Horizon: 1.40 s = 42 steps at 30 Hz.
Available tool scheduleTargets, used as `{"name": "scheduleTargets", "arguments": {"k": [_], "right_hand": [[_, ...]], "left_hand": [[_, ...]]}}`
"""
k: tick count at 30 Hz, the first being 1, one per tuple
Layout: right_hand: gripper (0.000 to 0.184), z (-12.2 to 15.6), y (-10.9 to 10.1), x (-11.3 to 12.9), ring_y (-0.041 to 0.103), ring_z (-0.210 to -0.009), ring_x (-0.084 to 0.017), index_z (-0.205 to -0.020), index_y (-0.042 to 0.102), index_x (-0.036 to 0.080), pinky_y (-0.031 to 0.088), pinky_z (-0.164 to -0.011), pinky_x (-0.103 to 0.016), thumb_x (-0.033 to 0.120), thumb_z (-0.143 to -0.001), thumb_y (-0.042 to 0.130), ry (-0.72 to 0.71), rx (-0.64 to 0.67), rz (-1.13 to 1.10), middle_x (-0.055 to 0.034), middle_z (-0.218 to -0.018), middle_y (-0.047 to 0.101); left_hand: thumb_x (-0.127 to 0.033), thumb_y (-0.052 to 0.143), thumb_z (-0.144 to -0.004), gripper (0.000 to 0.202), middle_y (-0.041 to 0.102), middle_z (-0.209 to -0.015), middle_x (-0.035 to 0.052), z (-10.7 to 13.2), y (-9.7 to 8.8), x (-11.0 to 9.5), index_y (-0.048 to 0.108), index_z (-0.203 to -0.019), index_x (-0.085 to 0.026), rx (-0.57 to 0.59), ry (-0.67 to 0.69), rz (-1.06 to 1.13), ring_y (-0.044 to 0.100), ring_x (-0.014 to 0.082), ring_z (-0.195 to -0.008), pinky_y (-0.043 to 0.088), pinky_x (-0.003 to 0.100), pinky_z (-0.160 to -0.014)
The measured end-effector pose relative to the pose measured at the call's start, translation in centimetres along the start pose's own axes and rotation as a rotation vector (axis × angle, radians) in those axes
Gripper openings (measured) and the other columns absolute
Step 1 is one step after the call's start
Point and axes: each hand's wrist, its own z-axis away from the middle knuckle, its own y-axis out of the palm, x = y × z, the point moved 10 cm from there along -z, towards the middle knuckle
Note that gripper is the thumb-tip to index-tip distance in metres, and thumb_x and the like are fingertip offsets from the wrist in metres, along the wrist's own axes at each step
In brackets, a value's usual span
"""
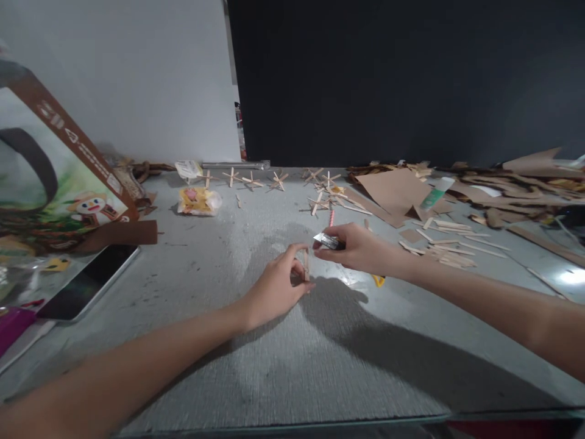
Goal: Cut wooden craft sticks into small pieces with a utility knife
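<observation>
Near the middle of the table, my left hand (278, 280) is closed, with a short wooden craft stick (306, 265) upright between thumb and fingertips. To its right, my right hand (359, 247) grips a small utility knife (329, 241), its shiny metal end pointing left towards the stick. A small gap separates the knife from the stick. The rest of the knife is hidden in my fingers. Just beyond the right hand stands a pink striped stick (331, 217), partly covered. A yellow object (378, 280) peeks out below my right wrist.
Several star-shaped craft-stick pieces (278, 180) lie along the back. Loose craft sticks (450, 244), brown cardboard (388, 192) and a glue tube (437, 192) are on the right. At left are a phone (89, 283), a yellow packet (197, 201) and a printed bag (68, 158).
</observation>
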Motion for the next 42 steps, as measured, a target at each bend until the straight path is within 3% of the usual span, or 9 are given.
{"name": "scheduleTargets", "arguments": {"k": [4, 10, 15, 19, 26, 34, 37, 40, 42], "right_hand": [[0.035, -0.4, 0.1, 0.2, 0.042, -0.056, -0.014, -0.091, 0.061, 0.021, 0.029, -0.055, -0.029, 0.056, -0.087, 0.066, 0.007, -0.018, 0.022, 0.0046, -0.061, 0.049], [0.034, -0.2, 1.0, -0.7, 0.039, -0.057, -0.013, -0.069, 0.051, 0.022, 0.028, -0.057, -0.03, 0.045, -0.093, 0.06, -0.033, 0.073, 0.207, 0.0037, -0.059, 0.046], [0.036, 1.0, 1.9, -1.9, 0.034, -0.054, -0.012, -0.067, 0.053, 0.022, 0.027, -0.057, -0.03, 0.045, -0.093, 0.06, 0.025, 0.19, 0.228, 0.0046, -0.056, 0.043], [0.036, 1.3, 2.1, -2.4, 0.035, -0.055, -0.013, -0.067, 0.052, 0.022, 0.025, -0.056, -0.03, 0.047, -0.092, 0.059, 0.022, 0.168, 0.204, 0.004, -0.057, 0.043], [0.038, 2.2, 3.2, -2.2, 0.036, -0.057, -0.013, -0.066, 0.048, 0.023, 0.025, -0.056, -0.03, 0.048, -0.09, 0.062, 0.011, 0.223, 0.19, 0.0041, -0.059, 0.044], [0.03, 2.4, 4.8, -3.1, 0.049, -0.057, -0.016, -0.072, 0.055, 0.023, 0.027, -0.055, -0.031, 0.044, -0.092, 0.064, 0.021, 0.227, 0.214, 0.0, -0.062, 0.059], [0.034, 2.7, 5.2, -2.9, 0.049, -0.057, -0.017, -0.073, 0.056, 0.023, 0.026, -0.054, -0.031, 0.049, -0.094, 0.061, 0.013, 0.265, 0.201, -0.0003, -0.063, 0.058], [0.035, 2.9, 4.2, -2.2, 0.05, -0.059, -0.017, -0.076, 0.056, 0.022, 0.027, -0.055, -0.03, 0.051, -0.096, 0.06, -0.005, 0.244, 0.211, -0.001, -0.066, 0.06], [0.035, 2.9, 3.0, -1.6, 0.052, -0.06, -0.017, -0.082, 0.056, 0.022, 0.028, -0.056, -0.03, 0.052, -0.1, 0.055, -0.028, 0.205, 0.234, -0.0017, -0.069, 0.062]], "left_hand": [[-0.011, 0.075, -0.086, 0.068, 0.071, -0.092, -0.0004, 0.0, 0.4, 0.3, 0.058, -0.149, -0.029, 0.029, 0.031, -0.018, 0.07, 0.0193, -0.091, 0.056, 0.038, -0.096], [-0.008, 0.07, -0.089, 0.062, 0.072, -0.101, 0.0035, 0.0, 0.3, 0.3, 0.062, -0.147, -0.029, 0.023, 0.056, -0.114, 0.069, 0.0233, -0.103, 0.055, 0.044, -0.103], [-0.012, 0.069, -0.094, 0.03, 0.07, -0.104, 0.0064, -0.2, -0.3, 0.4, 0.074, -0.122, -0.024, -0.032, 0.046, -0.132, 0.071, 0.0232, -0.1, 0.058, 0.041, -0.098], [-0.012, 0.072, -0.093, 0.015, 0.072, -0.101, 0.006, -0.3, -0.7, 0.0, 0.078, -0.1, -0.023, -0.067, 0.082, -0.162, 0.07, 0.0237, -0.1, 0.057, 0.04, -0.097], [-0.005, 0.073, -0.088, 0.021, 0.078, -0.088, 0.0027, -0.3, -0.7, -0.6, 0.077, -0.079, -0.024, -0.047, 0.138, -0.215, 0.066, 0.025, -0.1, 0.053, 0.043, -0.098], [-0.011, 0.072, -0.094, 0.018, 0.082, -0.105, 0.0047, -0.3, -0.4, -0.8, 0.082, -0.088, -0.024, -0.021, 0.225, -0.276, 0.066, 0.0256, -0.11, 0.053, 0.045, -0.103], [-0.005, 0.059, -0.098, 0.03, 0.079, -0.115, 0.0072, 0.6, -0.3, -1.6, 0.082, -0.104, -0.023, -0.055, 0.29, -0.382, 0.064, 0.026, -0.115, 0.055, 0.047, -0.104], [-0.001, 0.048, -0.099, 0.038, 0.073, -0.125, 0.0147, 2.3, 0.7, -3.4, 0.076, -0.122, -0.012, -0.086, 0.382, -0.604, 0.061, 0.0293, -0.122, 0.056, 0.049, -0.107], [-0.01, 0.05, -0.103, 0.035, 0.07, -0.131, 0.0176, 3.4, 2.0, -4.5, 0.072, -0.13, -0.01, -0.058, 0.434, -0.736, 0.06, 0.0324, -0.125, 0.055, 0.051, -0.11]]}}
